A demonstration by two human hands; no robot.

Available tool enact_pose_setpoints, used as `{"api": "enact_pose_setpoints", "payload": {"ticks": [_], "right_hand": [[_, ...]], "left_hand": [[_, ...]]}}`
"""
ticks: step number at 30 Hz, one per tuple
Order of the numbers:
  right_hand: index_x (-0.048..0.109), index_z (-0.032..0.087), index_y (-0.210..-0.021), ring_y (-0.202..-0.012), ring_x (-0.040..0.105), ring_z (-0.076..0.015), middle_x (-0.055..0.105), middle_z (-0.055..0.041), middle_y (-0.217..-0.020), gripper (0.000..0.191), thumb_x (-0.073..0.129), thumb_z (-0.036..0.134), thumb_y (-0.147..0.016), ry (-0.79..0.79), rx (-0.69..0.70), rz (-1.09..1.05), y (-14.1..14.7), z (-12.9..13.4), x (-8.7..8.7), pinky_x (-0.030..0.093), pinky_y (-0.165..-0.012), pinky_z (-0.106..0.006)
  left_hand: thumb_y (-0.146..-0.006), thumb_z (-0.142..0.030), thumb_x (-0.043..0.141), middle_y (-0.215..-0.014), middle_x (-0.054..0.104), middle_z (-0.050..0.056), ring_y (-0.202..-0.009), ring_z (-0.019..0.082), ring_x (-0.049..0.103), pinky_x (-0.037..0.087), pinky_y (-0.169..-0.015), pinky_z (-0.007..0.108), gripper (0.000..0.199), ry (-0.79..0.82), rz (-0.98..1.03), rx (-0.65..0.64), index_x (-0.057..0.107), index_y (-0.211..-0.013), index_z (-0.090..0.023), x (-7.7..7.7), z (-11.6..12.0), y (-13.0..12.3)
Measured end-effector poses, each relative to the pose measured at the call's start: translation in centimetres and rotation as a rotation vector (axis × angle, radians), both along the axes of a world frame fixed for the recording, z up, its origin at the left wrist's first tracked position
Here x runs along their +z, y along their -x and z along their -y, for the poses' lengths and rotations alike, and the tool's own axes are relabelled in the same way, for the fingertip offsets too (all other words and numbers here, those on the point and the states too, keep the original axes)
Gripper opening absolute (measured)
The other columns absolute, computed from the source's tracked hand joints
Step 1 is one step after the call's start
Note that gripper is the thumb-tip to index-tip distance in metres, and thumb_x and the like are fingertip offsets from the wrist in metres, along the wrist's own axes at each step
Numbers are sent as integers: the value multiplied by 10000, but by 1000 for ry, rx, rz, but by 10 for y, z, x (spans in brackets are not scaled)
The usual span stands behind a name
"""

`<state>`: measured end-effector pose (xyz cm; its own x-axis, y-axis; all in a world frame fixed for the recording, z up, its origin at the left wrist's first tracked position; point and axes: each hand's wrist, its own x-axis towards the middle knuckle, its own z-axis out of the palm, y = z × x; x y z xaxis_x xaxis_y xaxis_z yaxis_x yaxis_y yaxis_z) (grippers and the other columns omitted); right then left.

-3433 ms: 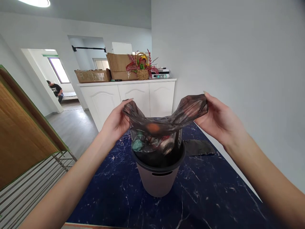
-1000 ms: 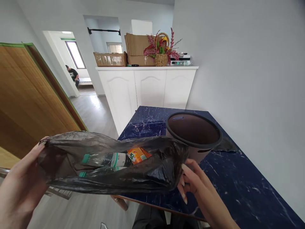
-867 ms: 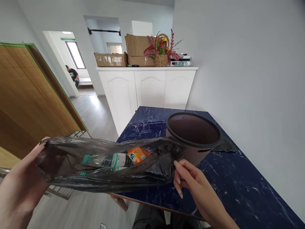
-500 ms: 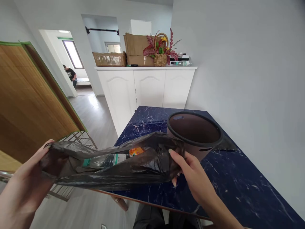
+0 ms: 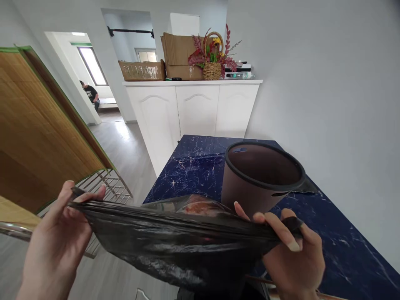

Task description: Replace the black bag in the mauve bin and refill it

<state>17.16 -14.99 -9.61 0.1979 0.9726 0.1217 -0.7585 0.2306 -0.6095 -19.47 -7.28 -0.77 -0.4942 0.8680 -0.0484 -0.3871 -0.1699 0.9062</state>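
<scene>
A black plastic bag [image 5: 175,246] is stretched taut sideways between my two hands, over the table's near edge. My left hand [image 5: 62,233] pinches its left end, and my right hand [image 5: 290,246] grips the right end. Orange and green-white items show dimly through the film along the top; the bag's opening looks pulled closed. Just beyond my right hand, a brown bin [image 5: 250,187] with a black rim stands upright on the blue marbled table [image 5: 193,166].
Behind the bin lies a piece of black plastic [image 5: 308,186]. A white cabinet [image 5: 196,108] beyond the table bears cardboard boxes [image 5: 142,71], a flower basket [image 5: 212,71] and a bottle [image 5: 243,75]. Metal racks and a bamboo mat are at left. A person [image 5: 90,93] sits in the far room.
My right hand has moved right and toward me onto the bag's end. The bag has gone from gaping, with a bottle showing, to stretched flat and hanging down.
</scene>
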Motion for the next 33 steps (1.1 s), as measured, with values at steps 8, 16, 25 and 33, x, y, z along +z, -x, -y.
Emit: {"api": "enact_pose_setpoints", "payload": {"ticks": [8, 16, 25, 33], "right_hand": [[528, 268, -741, -533, 422, -151, 468, 27, -673, 404, 594, 449, -1096, -211, 33, 711, 14, -11, -2, 352, -538, -312], [578, 238, -854, -616, 496, -136, 537, -5, -783, 294, 518, 305, -1134, -317, -135, 1546, 39, -34, -31, 277, -572, -307], [683, 246, -950, -739, 629, -192, 648, -45, -871, 310, 472, 358, -1148, -208, -146, 1672, 50, -56, -65, 346, -639, -311], [665, 290, -1137, -757, 600, -219, 620, -38, -885, 331, 438, 531, -1142, 41, 163, 1277, 38, -54, -46, 438, -691, -337]], "left_hand": [[-858, -283, 849, -673, 476, -47, -567, 98, 439, 410, -498, 195, 188, -279, -413, -132, 674, -868, -214, -32, 1, -24], [-955, -404, 749, -1206, 676, 89, -1112, 282, 680, 578, -964, 392, 363, -368, -1517, -481, 732, -1307, -316, -102, -6, -25], [-876, -644, 778, -1325, 594, 142, -1217, 350, 659, 598, -1031, 492, 609, -207, -1622, -591, 676, -1311, -229, -124, -24, -30], [-1001, -500, 672, -1180, 650, 66, -1074, 240, 686, 575, -916, 344, 378, -161, -1290, -607, 661, -1316, -292, -94, -17, -34]]}}
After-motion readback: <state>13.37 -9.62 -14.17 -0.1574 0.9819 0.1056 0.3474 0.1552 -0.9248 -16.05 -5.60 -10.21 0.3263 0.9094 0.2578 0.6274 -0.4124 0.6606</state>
